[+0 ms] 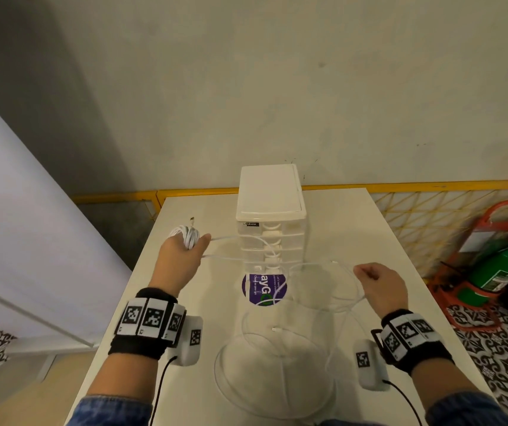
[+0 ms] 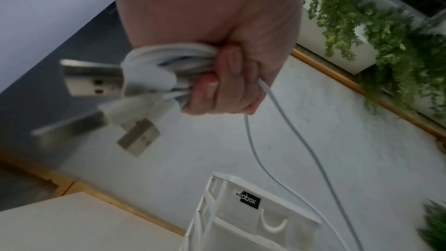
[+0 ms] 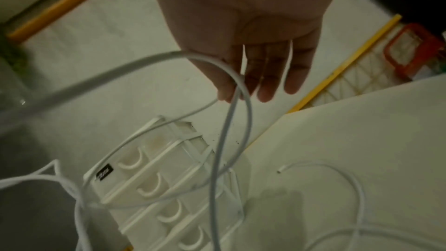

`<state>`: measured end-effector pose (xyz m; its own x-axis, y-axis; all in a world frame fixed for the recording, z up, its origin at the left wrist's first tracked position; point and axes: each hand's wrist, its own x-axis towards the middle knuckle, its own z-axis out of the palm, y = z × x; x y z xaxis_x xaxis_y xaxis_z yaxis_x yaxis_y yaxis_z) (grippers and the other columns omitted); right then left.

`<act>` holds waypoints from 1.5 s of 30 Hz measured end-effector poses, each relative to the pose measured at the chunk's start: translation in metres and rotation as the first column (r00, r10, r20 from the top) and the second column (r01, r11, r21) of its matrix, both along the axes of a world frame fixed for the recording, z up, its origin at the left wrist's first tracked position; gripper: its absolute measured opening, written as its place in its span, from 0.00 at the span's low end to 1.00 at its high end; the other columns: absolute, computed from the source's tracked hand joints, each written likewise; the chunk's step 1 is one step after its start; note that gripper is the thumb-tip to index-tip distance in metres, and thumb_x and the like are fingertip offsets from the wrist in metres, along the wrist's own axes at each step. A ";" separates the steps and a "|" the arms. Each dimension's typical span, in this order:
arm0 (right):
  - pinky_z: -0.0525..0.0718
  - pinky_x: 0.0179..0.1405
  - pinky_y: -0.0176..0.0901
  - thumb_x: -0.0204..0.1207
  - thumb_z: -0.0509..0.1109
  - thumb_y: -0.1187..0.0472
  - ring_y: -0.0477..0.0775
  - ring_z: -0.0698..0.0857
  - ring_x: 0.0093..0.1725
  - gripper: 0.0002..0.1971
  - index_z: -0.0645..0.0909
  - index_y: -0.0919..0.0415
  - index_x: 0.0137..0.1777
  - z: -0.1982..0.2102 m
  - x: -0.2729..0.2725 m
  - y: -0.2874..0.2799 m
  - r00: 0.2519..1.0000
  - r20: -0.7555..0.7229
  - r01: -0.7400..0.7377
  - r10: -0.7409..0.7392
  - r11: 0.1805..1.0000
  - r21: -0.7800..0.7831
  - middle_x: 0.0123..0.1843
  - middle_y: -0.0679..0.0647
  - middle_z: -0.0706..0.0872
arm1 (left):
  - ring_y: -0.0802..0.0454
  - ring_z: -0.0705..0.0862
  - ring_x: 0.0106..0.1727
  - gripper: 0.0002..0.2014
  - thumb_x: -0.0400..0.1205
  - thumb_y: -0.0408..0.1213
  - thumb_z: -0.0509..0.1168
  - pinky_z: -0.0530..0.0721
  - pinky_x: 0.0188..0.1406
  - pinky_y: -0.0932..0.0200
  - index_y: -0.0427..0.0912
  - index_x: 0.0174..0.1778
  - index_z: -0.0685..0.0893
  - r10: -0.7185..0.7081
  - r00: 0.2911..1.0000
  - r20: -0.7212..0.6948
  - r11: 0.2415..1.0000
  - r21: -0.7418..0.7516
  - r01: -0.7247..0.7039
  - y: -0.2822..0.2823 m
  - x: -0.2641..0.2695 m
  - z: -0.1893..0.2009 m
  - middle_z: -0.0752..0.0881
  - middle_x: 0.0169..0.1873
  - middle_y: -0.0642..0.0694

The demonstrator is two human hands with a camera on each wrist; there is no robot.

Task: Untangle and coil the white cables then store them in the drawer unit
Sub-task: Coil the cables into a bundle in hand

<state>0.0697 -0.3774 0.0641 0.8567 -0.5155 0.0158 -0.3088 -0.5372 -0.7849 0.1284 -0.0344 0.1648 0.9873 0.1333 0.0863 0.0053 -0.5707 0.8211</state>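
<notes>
My left hand (image 1: 185,253) is raised left of the white drawer unit (image 1: 271,216) and grips a bundle of coiled white cable (image 1: 186,235). In the left wrist view the coil (image 2: 164,64) sits in my fist (image 2: 217,87) with USB plugs (image 2: 91,77) sticking out. Two strands (image 2: 265,159) run from it past the drawer unit (image 2: 253,217). My right hand (image 1: 369,276) is right of the unit and pinches one strand (image 3: 226,131) between thumb and fingers (image 3: 265,87). Loose white loops (image 1: 277,364) lie on the table in front of the unit. All drawers (image 3: 156,178) look closed.
The white table (image 1: 354,229) carries a purple round sticker (image 1: 265,290) by the unit's foot. A yellow rail (image 1: 400,186) runs behind the table. A green fire extinguisher (image 1: 498,269) in a red stand is on the floor at right. Green plants (image 2: 386,35) hang nearby.
</notes>
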 end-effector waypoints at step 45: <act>0.73 0.43 0.47 0.73 0.52 0.39 0.58 0.82 0.38 0.26 0.79 0.59 0.32 -0.024 0.017 0.075 0.829 -0.063 -0.520 0.556 0.724 -0.454 0.33 0.53 0.81 | 0.56 0.56 0.11 0.18 0.80 0.53 0.62 0.55 0.12 0.65 0.43 0.32 0.78 -0.884 0.450 0.129 0.039 -0.937 0.346 -0.059 -0.031 0.002 0.59 0.13 0.53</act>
<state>0.0863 -0.3028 0.0406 0.9749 0.1096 0.1940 0.1856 -0.8812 -0.4348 0.0977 -0.0936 0.1664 0.5612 -0.8271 0.0303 0.4809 0.3556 0.8014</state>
